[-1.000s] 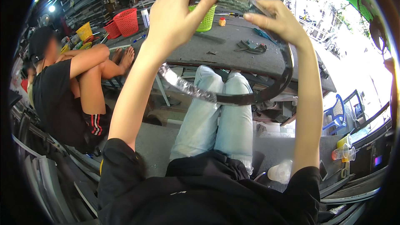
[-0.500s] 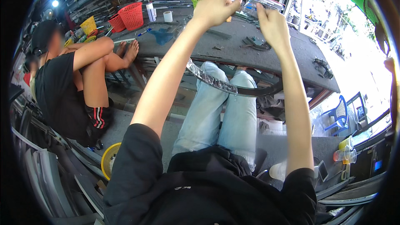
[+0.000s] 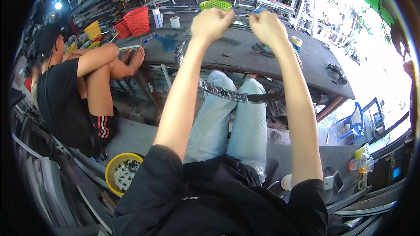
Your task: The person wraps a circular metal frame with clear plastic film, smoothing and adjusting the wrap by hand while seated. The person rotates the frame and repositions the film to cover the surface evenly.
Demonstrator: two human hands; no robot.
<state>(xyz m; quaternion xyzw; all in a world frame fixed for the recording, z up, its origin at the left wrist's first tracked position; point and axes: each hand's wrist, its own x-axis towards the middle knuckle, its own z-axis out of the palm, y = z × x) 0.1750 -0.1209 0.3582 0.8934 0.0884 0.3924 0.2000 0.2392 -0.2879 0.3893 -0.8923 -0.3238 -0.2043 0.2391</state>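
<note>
Both hands fisted close together on the top arc of a black hoop (image 3: 236, 96), left hand (image 3: 211, 24) and right hand (image 3: 267, 28) equally near, ring hanging down toward the knees with its wrapped lower arc over the jeans (image 3: 227, 122), above the table (image 3: 315, 65)

Both arms raised fwd, L hand (image 3: 211, 24) & R hand (image 3: 267, 28) fisted (knuckles close together).
</note>
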